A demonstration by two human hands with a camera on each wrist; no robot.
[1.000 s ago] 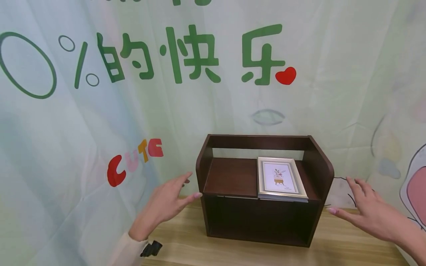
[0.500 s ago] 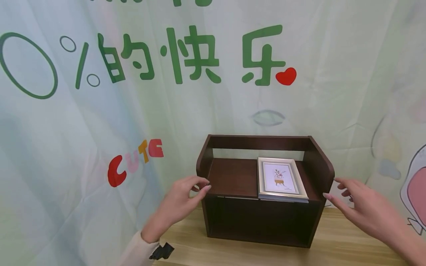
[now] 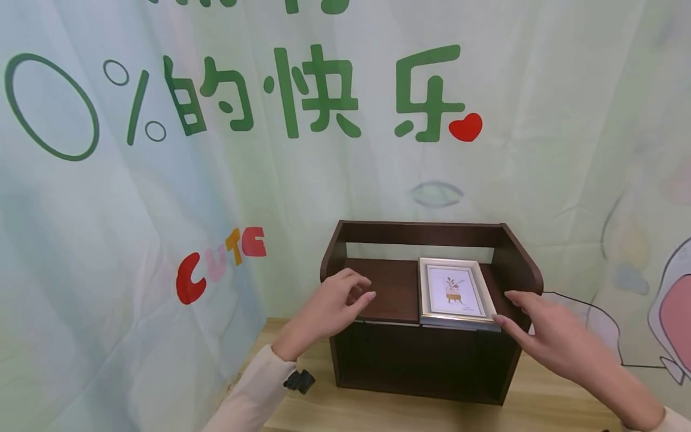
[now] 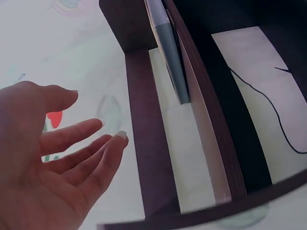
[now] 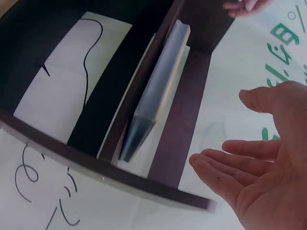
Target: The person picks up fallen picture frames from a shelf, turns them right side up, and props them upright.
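A pale gold picture frame (image 3: 488, 300) with a plant drawing lies flat on the upper board of a dark brown desktop shelf (image 3: 378, 294), toward its right side. My left hand (image 3: 335, 306) is over the left part of that board, fingers loosely bent and holding nothing. At the right end of the shelf, my right hand (image 3: 556, 339) has its thumb tip right at the frame's front right corner. In the right wrist view the fingers of my right hand (image 5: 261, 165) are spread beside the shelf. My left hand (image 4: 62, 158) also shows relaxed fingers in the left wrist view.
The shelf stands on a light wooden table (image 3: 432, 414), with a raised side panel (image 3: 515, 258) at its right end. Behind and to the left hangs a pale printed curtain (image 3: 324, 180) with green characters.
Both hands have come inward from outside the shelf's ends: the left rightward over the board, the right leftward to the picture frame. The frame and shelf have stayed in place.
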